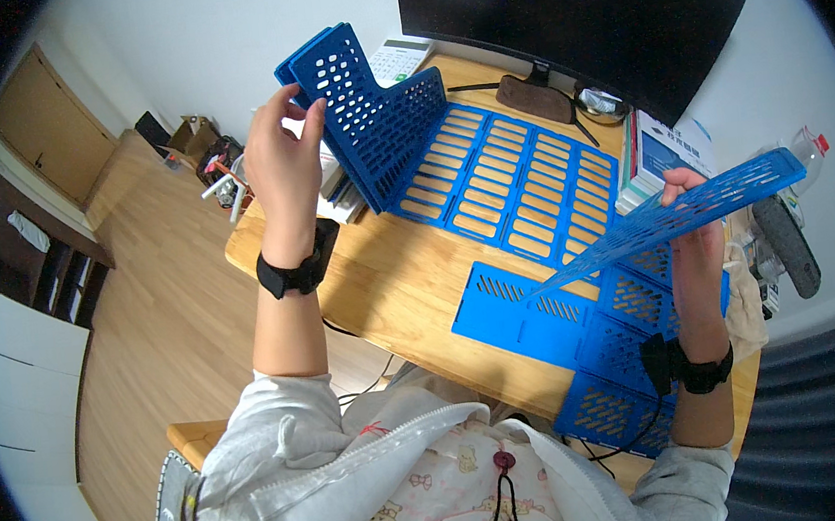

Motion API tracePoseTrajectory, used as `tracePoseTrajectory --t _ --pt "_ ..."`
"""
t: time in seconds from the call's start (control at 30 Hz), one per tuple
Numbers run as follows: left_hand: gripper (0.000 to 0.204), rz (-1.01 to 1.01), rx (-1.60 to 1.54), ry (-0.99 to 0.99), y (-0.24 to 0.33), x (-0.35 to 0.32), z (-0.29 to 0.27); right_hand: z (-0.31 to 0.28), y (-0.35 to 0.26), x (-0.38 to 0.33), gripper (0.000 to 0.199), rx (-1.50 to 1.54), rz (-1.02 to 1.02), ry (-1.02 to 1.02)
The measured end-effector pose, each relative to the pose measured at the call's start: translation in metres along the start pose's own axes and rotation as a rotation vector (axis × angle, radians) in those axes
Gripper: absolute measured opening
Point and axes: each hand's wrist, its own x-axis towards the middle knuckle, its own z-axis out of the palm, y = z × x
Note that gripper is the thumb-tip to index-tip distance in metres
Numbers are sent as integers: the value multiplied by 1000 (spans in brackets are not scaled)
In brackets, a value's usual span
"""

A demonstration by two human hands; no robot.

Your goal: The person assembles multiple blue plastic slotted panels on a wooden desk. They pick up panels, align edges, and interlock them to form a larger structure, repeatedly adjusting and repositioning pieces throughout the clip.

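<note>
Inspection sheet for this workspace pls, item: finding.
Surface: wooden desk, partly covered by blue panels.
Job's things: upright blue panels at left; flat slotted panels mid-desk; tilted blue panel at right.
Clutter: calculator, books, red-capped bottle.
Left grip: pinching the upright blue panels' edge.
Right grip: holding the tilted blue panel.
Cables: black cable at the desk's near edge.
Surroundings: monitor behind, door and wood floor left.
</note>
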Motion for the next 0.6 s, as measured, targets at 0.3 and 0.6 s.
tracePoseTrajectory --t 0.3,0.6 --pt "20 0 244 7 13 5 4 -3 0 -4 36 -10 -1 -19" --pt "18 62 267 23 14 8 4 -4 -1 -5 40 -17 21 -2"
